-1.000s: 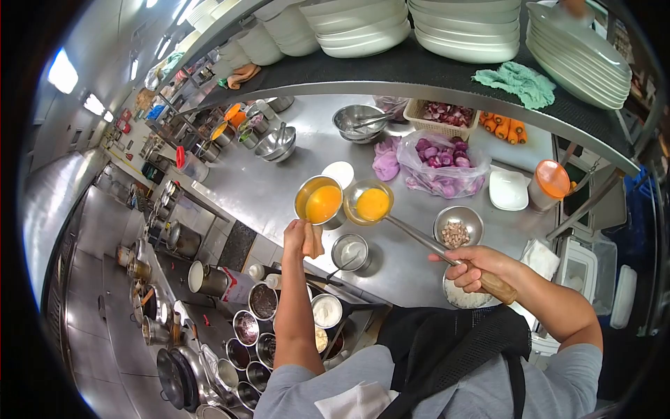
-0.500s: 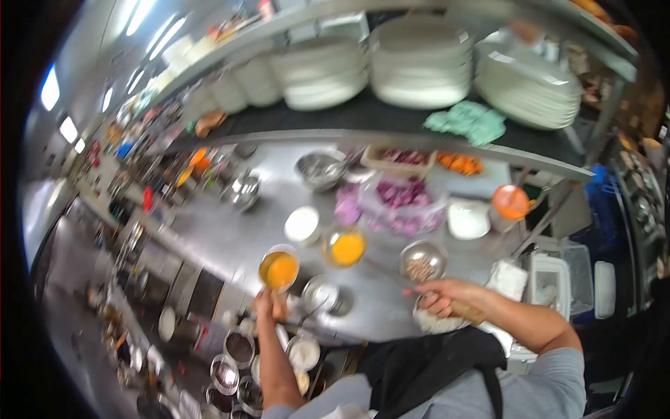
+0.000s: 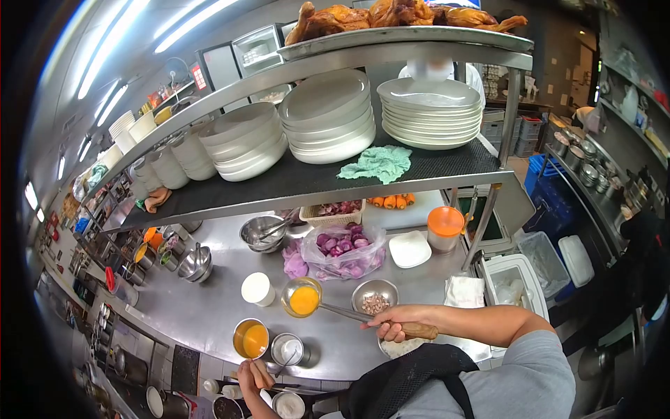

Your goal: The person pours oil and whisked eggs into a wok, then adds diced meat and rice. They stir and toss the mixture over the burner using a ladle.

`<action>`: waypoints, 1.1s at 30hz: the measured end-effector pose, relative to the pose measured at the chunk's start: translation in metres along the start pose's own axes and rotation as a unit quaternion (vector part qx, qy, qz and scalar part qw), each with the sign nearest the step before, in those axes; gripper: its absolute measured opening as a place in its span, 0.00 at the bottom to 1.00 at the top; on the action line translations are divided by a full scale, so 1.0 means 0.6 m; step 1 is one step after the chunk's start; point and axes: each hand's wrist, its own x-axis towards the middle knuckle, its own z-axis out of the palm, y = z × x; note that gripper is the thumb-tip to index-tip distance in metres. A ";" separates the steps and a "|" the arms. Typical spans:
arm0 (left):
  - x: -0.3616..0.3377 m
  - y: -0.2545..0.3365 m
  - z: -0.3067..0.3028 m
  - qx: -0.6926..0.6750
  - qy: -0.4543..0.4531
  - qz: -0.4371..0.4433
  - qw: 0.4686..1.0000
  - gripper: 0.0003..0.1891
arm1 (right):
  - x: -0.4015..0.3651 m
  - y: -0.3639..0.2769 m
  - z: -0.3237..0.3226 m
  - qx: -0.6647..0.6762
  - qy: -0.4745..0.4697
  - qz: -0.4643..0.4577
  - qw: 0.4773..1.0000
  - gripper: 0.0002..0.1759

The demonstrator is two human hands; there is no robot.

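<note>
The right hand (image 3: 392, 327), fingers wrapped round the wooden handle (image 3: 420, 331), holds a long metal ladle (image 3: 345, 311) whose bowl contains yellow-orange liquid (image 3: 303, 301). At eight o'clock from that bowl is a round steel pot (image 3: 239, 335) (same-coloured liquid inside), its handle clasped by the left hand (image 3: 249, 377). Around stand one white cylindrical tub (image 3: 257, 287) at nine, one clear plastic bag (image 3: 316, 265) of purple onions (image 3: 342, 243) between one and two, and one steel bowl (image 3: 377, 285) of pinkish pieces (image 3: 375, 303) at three. At twelve, a black-matted metal shelf (image 3: 300, 181) overhangs the counter (image 3: 209, 300), partly hiding one beige basket (image 3: 324, 218).
</note>
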 end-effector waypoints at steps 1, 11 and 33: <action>-0.007 -0.004 -0.007 -0.032 -0.023 -0.023 0.999 0.12 | 0.001 0.001 0.000 -0.001 -0.001 0.005 1.000 0.18; -0.247 0.096 0.014 0.034 -0.042 -0.020 0.998 0.16 | 0.014 -0.016 0.027 -0.024 -0.003 0.013 1.000 0.18; -0.496 0.020 0.082 0.127 -0.145 -0.163 0.968 0.19 | 0.169 -0.072 0.165 -0.120 -0.029 0.075 0.990 0.22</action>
